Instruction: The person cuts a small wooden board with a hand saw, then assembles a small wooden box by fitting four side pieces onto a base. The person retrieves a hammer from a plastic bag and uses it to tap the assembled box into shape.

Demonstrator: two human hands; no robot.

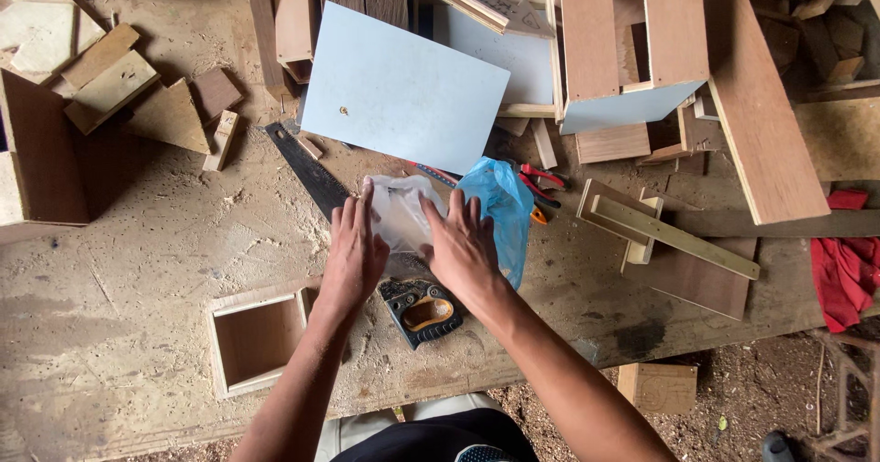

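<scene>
Crinkled clear plastic bag (401,213) lies under both flat hands, left hand (353,251), right hand (461,247).

The clear plastic bag (401,213) lies crumpled and flat on the dusty bench (137,269), over the blade of a handsaw (367,242); a blue plastic bag (500,210) is touching it on its right side, also crumpled.

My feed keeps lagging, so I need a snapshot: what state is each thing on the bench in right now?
Left hand: flat on the clear plastic bag, fingers spread.
Right hand: pressing the same bag.
Clear plastic bag: crumpled, lying over the saw blade.
Blue plastic bag: crumpled, untouched.
Black-handled handsaw: lying flat.
Red-handled pliers: lying flat, handles spread.
Small open wooden box: empty.
</scene>
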